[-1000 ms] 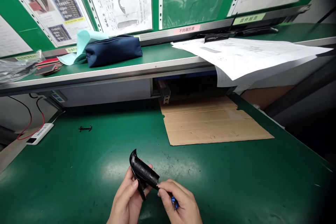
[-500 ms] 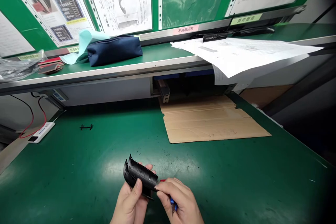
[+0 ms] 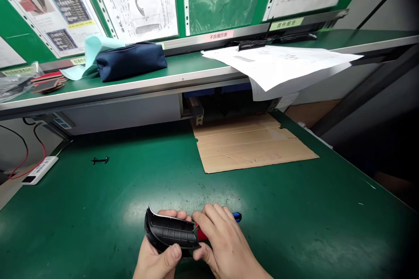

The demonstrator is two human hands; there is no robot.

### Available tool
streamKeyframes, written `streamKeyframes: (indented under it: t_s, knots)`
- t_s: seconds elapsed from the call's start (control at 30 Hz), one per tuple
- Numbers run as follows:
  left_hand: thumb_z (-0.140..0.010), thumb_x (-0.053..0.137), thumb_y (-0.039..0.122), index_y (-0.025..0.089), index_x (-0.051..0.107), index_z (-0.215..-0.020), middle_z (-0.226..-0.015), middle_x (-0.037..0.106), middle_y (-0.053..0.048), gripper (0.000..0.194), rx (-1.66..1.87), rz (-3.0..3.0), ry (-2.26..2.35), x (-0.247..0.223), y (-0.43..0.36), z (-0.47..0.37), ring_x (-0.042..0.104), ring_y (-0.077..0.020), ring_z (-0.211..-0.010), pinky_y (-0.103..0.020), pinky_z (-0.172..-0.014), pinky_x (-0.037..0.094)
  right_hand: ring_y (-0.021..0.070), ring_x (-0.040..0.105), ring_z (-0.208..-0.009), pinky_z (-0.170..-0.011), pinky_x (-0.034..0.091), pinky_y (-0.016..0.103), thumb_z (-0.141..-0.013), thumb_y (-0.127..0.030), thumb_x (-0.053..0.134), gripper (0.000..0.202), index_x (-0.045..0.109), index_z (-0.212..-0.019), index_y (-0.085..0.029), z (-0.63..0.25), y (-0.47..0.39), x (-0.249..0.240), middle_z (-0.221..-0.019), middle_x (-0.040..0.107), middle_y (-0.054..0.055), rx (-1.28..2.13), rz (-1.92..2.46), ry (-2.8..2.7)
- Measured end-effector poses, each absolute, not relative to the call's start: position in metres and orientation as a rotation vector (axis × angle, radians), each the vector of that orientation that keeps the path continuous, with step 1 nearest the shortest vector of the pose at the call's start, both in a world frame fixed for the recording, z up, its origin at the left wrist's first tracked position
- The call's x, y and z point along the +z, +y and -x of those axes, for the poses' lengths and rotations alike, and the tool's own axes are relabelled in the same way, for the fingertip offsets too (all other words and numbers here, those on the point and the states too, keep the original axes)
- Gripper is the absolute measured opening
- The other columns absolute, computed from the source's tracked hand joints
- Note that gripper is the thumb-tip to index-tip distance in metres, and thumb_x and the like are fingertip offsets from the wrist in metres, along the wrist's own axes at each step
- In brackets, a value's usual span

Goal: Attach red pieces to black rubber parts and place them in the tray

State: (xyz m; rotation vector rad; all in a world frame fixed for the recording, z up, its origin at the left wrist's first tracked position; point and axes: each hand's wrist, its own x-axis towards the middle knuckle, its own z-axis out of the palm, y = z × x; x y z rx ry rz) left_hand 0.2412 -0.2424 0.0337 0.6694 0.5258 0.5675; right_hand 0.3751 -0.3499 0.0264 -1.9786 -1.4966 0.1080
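Near the bottom centre, my left hand point(image 3: 160, 261) is wrapped round a curved black plastic part point(image 3: 173, 231), thumb on its near side and fingers behind. The part looks like two nested shells with a ribbed inner face turned up. My right hand point(image 3: 222, 239) is closed round a tool point(image 3: 201, 235) with a red section and a blue end point(image 3: 237, 216) that sticks out behind the fingers. Its thin metal tip is at the right end of the black part, and the right thumb touches the part's lower edge.
A small black piece point(image 3: 100, 160) lies on the green table point(image 3: 131, 183) at the left, by a white power strip point(image 3: 41, 170). Flat cardboard point(image 3: 252, 146) lies at the back right. The shelf above holds a navy pouch point(image 3: 131, 62) and loose papers point(image 3: 271, 65).
The black part has been turned so its ribbed inside shows more. My right hand has rolled over, palm down, and the tool's blue end now points up and away. The view has shifted slightly.
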Motion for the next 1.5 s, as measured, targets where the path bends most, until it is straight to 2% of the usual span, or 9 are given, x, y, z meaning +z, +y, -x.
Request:
streamKeyframes:
  t_s: [0.2, 0.33, 0.5, 0.67, 0.8, 1.0, 1.2, 1.33, 1.5]
  knots:
    - [-0.061, 0.086, 0.026, 0.023, 0.068, -0.102, -0.107, 0.068, -0.01, 0.045, 0.529, -0.668, 0.51, 0.032, -0.243, -0.238, 0.059, -0.0354, -0.11, -0.053, -0.101, 0.043, 0.0185, 0.038, -0.069, -0.061, 0.023, 0.033, -0.091, -0.067, 0.004, 0.064, 0.044, -0.073, -0.019, -0.376, -0.35, 0.026, -0.075, 0.048, 0.002, 0.071, 1.99, -1.563]
    - [-0.06, 0.087, 0.028, 0.022, 0.068, -0.099, -0.103, 0.068, -0.01, 0.044, 0.528, -0.717, 0.493, 0.035, -0.243, -0.238, 0.06, -0.0326, -0.107, -0.045, -0.092, 0.051, 0.0163, 0.037, -0.063, -0.059, 0.022, 0.032, -0.09, -0.068, 0.006, 0.064, 0.041, -0.069, -0.019, -0.378, -0.349, 0.023, -0.068, 0.048, 0.001, 0.074, 1.931, -1.609]
    - [-0.057, 0.089, 0.027, 0.024, 0.069, -0.096, -0.1, 0.07, -0.007, 0.044, 0.53, -0.713, 0.488, 0.04, -0.245, -0.241, 0.062, -0.0289, -0.105, -0.039, -0.091, 0.051, 0.0126, 0.038, -0.056, -0.057, 0.029, 0.028, -0.088, -0.074, 0.011, 0.063, 0.034, -0.065, -0.02, -0.382, -0.35, 0.03, -0.06, 0.04, -0.003, 0.55, 1.645, -1.533]
    - [-0.057, 0.088, 0.025, 0.025, 0.068, -0.096, -0.103, 0.069, -0.006, 0.044, 0.493, -0.647, 0.49, 0.038, -0.244, -0.239, 0.059, -0.0308, -0.111, -0.047, -0.104, 0.041, 0.0185, 0.047, -0.078, -0.067, 0.039, 0.031, -0.08, -0.081, 0.015, 0.068, 0.046, -0.084, -0.021, -0.375, -0.348, 0.037, -0.085, 0.049, 0.004, 0.522, 1.639, -1.302]
    - [-0.059, 0.086, 0.023, 0.025, 0.068, -0.096, -0.103, 0.069, -0.006, 0.041, 0.491, -0.624, 0.481, 0.033, -0.242, -0.236, 0.058, -0.0319, -0.112, -0.052, -0.108, 0.035, 0.0175, 0.042, -0.071, -0.064, 0.035, 0.031, -0.083, -0.079, 0.012, 0.066, 0.041, -0.075, -0.02, -0.373, -0.346, 0.033, -0.078, 0.046, 0.002, 0.416, 1.715, -1.339]
    - [-0.061, 0.085, 0.02, 0.025, 0.068, -0.099, -0.105, 0.069, -0.007, 0.042, 0.47, -0.608, 0.477, 0.028, -0.243, -0.235, 0.056, -0.0342, -0.115, -0.054, -0.108, 0.034, 0.0094, 0.029, -0.051, -0.05, 0.023, 0.024, -0.082, -0.08, 0.028, 0.063, 0.03, -0.063, -0.02, -0.381, -0.354, 0.026, -0.057, 0.027, -0.005, 0.932, 1.377, -1.278]
    - [-0.063, 0.084, 0.021, 0.027, 0.069, -0.1, -0.115, 0.066, -0.007, 0.041, 0.511, -0.602, 0.502, 0.029, -0.241, -0.235, 0.05, -0.0354, -0.123, -0.054, -0.11, 0.032, 0.0115, 0.04, -0.06, -0.057, 0.031, 0.026, -0.077, -0.068, 0.059, 0.052, 0.045, -0.069, -0.019, -0.367, -0.354, 0.02, -0.062, 0.043, -0.004, 0.296, 1.495, -1.191]
    - [-0.065, 0.083, 0.025, 0.029, 0.068, -0.104, -0.123, 0.063, -0.007, 0.042, 0.517, -0.601, 0.497, 0.025, -0.24, -0.236, 0.047, -0.0359, -0.126, -0.055, -0.109, 0.031, 0.0126, 0.041, -0.06, -0.058, 0.031, 0.028, -0.092, -0.048, 0.051, 0.033, 0.054, -0.077, -0.019, -0.363, -0.353, 0.02, -0.062, 0.047, -0.002, 0.06, 1.498, -1.306]
    - [-0.067, 0.082, 0.025, 0.028, 0.067, -0.107, -0.12, 0.065, -0.008, 0.042, 0.547, -0.599, 0.526, 0.022, -0.24, -0.24, 0.049, -0.0347, -0.125, -0.055, -0.111, 0.029, 0.0129, 0.041, -0.061, -0.061, 0.032, 0.029, -0.095, -0.044, 0.047, 0.032, 0.053, -0.075, -0.019, -0.368, -0.357, 0.02, -0.063, 0.047, -0.001, 0.167, 1.535, -1.323]
